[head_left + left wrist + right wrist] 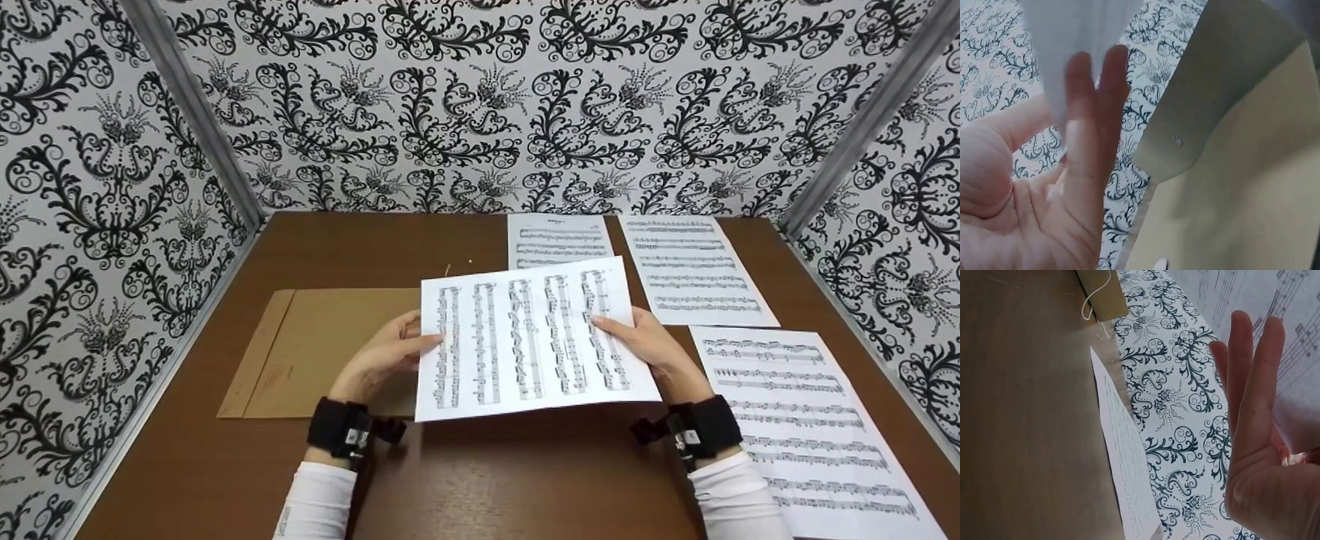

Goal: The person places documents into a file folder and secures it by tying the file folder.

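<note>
Nearest, two forearms in white fabric sleeves [322, 499] reach over a dark brown wooden tabletop [480, 487], each wearing a black wrist strap [328, 431] with a small device. Beside and beyond the right forearm, partly hidden by it, lies a large white paper sheet of printed music [810, 420]. Ahead, the hands hold up a white paper page of black music notation [532, 345] between them, turned so its staves run up and down. The left hand [390, 349] pinches one short edge and the right hand [660, 345] the opposite one, thumbs in front and fingers behind, which probably keeps the page taut and most notes uncovered. Whether it is a single page cannot be told.

Left of the left hand, and partly behind the page, a flat tan paper envelope [322, 352] lies on the tabletop, perhaps set aside within easy reach. Beyond the right hand lies another white music sheet [694, 270]; left of that, a white titled music sheet [559, 236] is partly covered by the held page. These look spread face up for reading. Farthest stands a white wall with black scrollwork [487, 112].
</note>
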Motion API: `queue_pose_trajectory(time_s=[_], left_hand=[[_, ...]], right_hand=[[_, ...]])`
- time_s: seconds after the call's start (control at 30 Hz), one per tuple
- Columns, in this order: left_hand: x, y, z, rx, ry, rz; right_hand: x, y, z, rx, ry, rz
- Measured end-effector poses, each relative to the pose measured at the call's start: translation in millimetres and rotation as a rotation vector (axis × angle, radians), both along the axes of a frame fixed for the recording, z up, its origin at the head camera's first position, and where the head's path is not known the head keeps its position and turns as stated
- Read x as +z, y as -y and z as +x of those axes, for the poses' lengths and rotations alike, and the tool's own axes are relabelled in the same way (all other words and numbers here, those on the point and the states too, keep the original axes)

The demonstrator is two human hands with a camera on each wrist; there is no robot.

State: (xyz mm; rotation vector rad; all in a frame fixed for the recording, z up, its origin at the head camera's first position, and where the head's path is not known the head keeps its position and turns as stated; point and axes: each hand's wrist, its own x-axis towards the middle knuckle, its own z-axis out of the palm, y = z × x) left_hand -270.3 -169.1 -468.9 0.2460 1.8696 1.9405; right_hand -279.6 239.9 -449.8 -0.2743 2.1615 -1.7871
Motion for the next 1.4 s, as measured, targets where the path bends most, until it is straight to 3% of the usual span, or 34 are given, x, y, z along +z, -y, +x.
queue_pose_trajectory(time_s=[0.1,0.23,0.37,0.53,0.63,0.97,1.4], left_hand=[[3.1,3.0,2.0,0.087,-0.012,-0.103],[7.0,1.1,5.5,0.154,-0.085,-0.227],[10.7,-5.7,10.0,0.159,-0.192,-0.338],[10.1,-13.5,14.7,0.153,-0.404,-0.527],[7.4,-16.9,16.8,0.127,-0.468,-0.596],[-0.2,-28.7,20.2,-0.058,-0.480,-0.732],[-9.8,-42.0,17.3,-0.100,-0.470,-0.838]], right_hand=[[0.8,2.7,-3.5,-0.016,-0.008,0.011],[1.6,6.3,-6.9,-0.044,0.002,0.017],[3.1,8.7,-8.8,-0.054,-0.021,0.032],[4.3,10.0,-11.2,-0.058,-0.043,0.059],[5.2,10.0,-12.3,-0.061,-0.052,0.094],[6.3,6.3,-13.3,-0.064,-0.037,0.115],[3.2,-1.8,-14.6,-0.074,-0.018,0.146]])
